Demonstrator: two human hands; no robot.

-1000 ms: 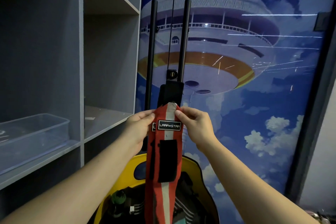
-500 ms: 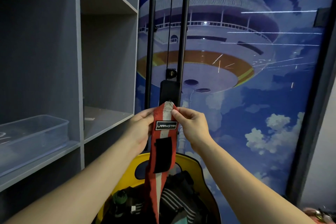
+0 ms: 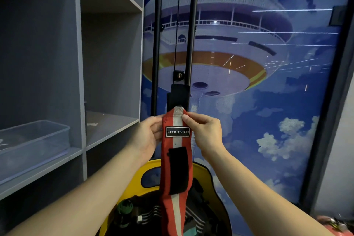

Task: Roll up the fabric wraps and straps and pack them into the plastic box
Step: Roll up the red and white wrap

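A red fabric wrap (image 3: 177, 161) with a white centre stripe, a black label and a black hook-and-loop patch hangs straight down in front of me. My left hand (image 3: 147, 136) pinches its top left edge and my right hand (image 3: 203, 132) pinches its top right edge, both at chest height. Its lower end drops out of view at the frame's bottom. A clear plastic box (image 3: 32, 145) sits on the grey shelf (image 3: 57, 161) to my left, apart from both hands. More dark straps and wraps (image 3: 145, 214) lie piled below.
A yellow-rimmed seat or tub (image 3: 151, 165) holds the pile under the wrap. Two black vertical bars (image 3: 189, 44) and a black block stand just behind the wrap, against a blue mural wall. Open shelf compartments (image 3: 111, 63) rise at the left.
The wrap's top end and both hands stay almost in place. The hanging part has swung slightly, and the view has shifted a little.
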